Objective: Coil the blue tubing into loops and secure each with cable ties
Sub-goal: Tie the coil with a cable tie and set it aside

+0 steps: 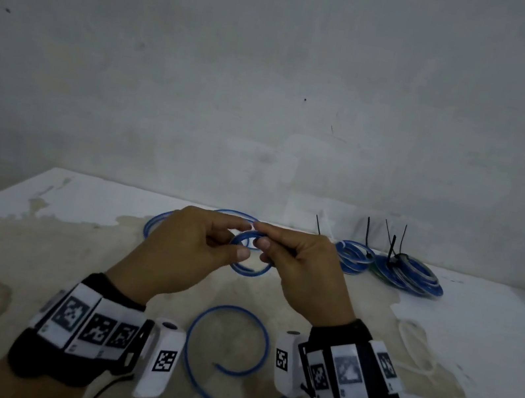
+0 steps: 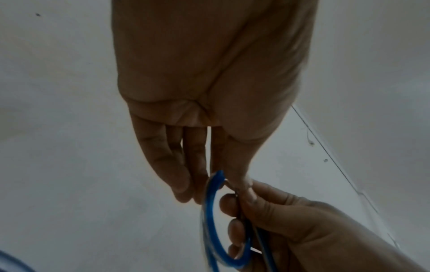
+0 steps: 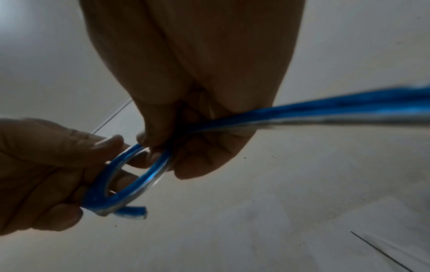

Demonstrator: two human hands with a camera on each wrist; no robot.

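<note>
Both hands were raised above the middle of the stained white table, fingertips meeting over a small loop of blue tubing. The left hand had its thumb and forefinger curled onto the left side and top of the loop, pinching it; in the right wrist view the cut end of the tubing stuck out just below the left thumb. The right hand had its fingers curled through and around the right side of the loop, gripping it, and from that grip a run of tubing trailed away past the palm. In the left wrist view the loop stood edge-on between the two sets of fingertips. Below the hands, near the person, a larger open turn of the same tubing lay flat on the table between the wrists. Another loose ring lay behind the left hand. At far right, by the wall, finished coils rested in a pile, with black cable ties sticking upward from them.
</note>
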